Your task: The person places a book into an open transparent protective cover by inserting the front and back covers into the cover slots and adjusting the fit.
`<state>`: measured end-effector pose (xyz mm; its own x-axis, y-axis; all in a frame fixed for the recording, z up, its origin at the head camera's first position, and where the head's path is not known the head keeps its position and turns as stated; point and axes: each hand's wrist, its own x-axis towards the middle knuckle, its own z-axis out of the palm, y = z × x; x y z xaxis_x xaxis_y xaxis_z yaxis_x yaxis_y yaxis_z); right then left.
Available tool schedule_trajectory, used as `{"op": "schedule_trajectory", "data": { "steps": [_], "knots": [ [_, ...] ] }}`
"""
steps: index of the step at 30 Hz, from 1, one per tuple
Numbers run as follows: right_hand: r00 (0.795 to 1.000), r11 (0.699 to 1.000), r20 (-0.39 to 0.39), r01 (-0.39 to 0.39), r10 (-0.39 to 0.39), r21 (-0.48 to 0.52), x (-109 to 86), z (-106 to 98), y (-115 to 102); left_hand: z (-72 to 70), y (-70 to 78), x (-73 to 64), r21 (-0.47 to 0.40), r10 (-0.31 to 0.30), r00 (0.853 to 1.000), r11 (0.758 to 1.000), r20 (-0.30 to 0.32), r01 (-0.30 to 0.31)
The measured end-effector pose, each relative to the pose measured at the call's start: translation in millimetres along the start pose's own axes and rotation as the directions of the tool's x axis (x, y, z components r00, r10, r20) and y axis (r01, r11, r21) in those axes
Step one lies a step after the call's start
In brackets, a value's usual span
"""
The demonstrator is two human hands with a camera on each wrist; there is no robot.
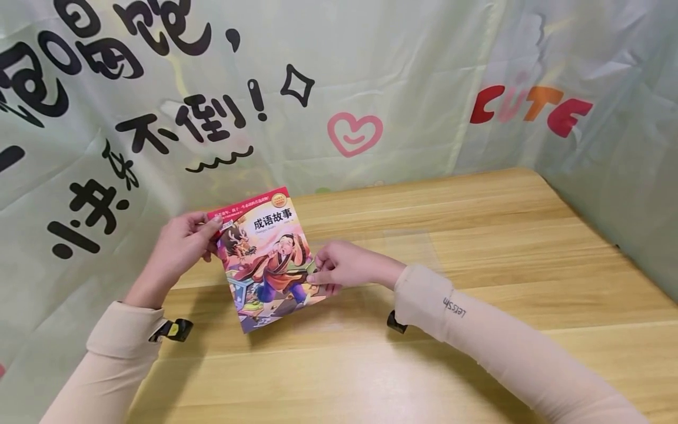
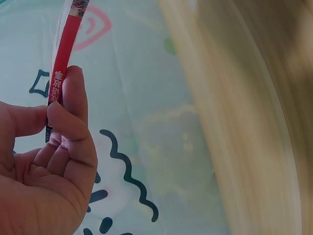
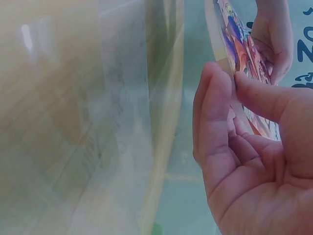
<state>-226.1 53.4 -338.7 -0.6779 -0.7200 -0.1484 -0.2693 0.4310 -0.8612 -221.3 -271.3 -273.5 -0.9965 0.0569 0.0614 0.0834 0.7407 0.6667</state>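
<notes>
A thin book (image 1: 278, 259) with a red-topped, colourful illustrated cover is held up at a tilt above the table, its front facing the head camera. My left hand (image 1: 180, 244) pinches its upper left edge between thumb and fingers. In the left wrist view the red spine (image 2: 63, 54) runs up from that pinch. At the lower right edge, my right hand (image 1: 346, 265) grips the book with the thumb on the cover and fingers behind. The right wrist view shows the cover (image 3: 239, 49) edge-on, with the left hand (image 3: 274, 39) beyond it.
A clear plastic sheet (image 1: 408, 247) lies flat on the wooden table (image 1: 529, 265), behind and under the right hand. A pale green curtain (image 1: 413, 88) with printed lettering and a pink heart hangs along the back and sides.
</notes>
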Motion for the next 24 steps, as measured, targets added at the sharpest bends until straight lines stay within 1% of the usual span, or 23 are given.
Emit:
{"op": "schedule_trajectory", "data": {
  "steps": [5,13,18,24],
  "knots": [
    [1.000,1.000,-0.003,-0.012,0.012,0.000,-7.6,-2.3,2.7,5.3,4.7,4.7,0.000,-0.002,0.999,1.000,0.048,0.002],
    [0.999,0.999,-0.012,-0.039,0.039,0.000,-20.1,-8.1,11.1,17.2,17.0,12.0,-0.039,-0.011,0.994,0.999,0.109,0.015],
    [0.999,0.999,-0.008,-0.052,0.052,0.001,-29.4,-13.5,15.8,26.5,23.8,18.0,-0.035,0.005,0.992,0.999,0.123,-0.001],
    [0.997,0.997,-0.014,-0.072,0.072,-0.004,-41.7,-25.3,18.3,37.6,30.4,28.3,-0.009,0.018,0.991,1.000,0.130,-0.017]
  ]
}}
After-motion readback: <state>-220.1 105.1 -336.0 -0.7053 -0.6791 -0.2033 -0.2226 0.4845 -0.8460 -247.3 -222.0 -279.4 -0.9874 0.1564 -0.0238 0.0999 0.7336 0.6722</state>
